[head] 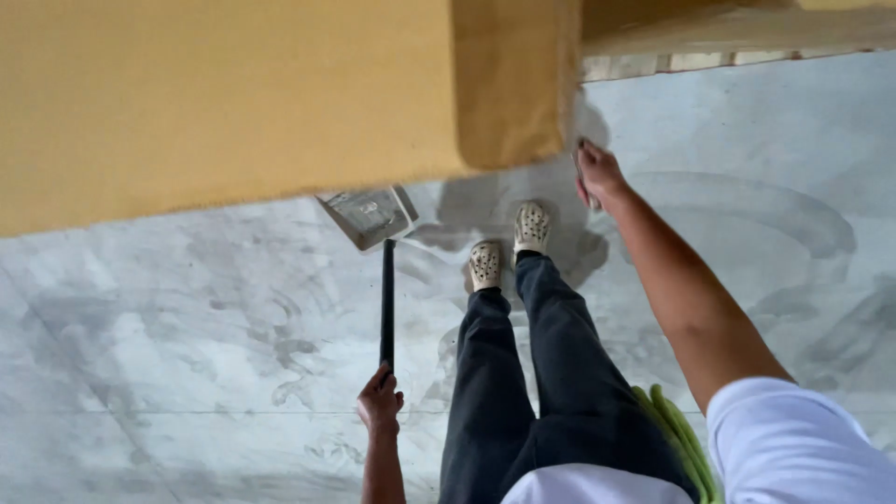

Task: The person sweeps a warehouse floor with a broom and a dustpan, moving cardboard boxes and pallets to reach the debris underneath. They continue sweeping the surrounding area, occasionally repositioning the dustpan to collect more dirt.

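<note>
On the pale marble floor (168, 336), our left hand (379, 403) has its fingers clamped round the black handle (386, 299) of a mop, its flat head (367, 216) pushed under the edge of the mustard-yellow sofa (233, 93). Our right hand (597, 175), fingers curled together, presses against the sofa's corner, seemingly to brace us while we lean.

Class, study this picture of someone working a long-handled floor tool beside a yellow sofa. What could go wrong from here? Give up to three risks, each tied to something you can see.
1. The left hand holds the black handle only at its very end, so the grip may give weak control of the tool head.
2. The right hand reaches out to the yellow sofa corner; leaning there could upset balance.
3. The marble floor looks glossy, and the perforated clogs might slip.
</note>
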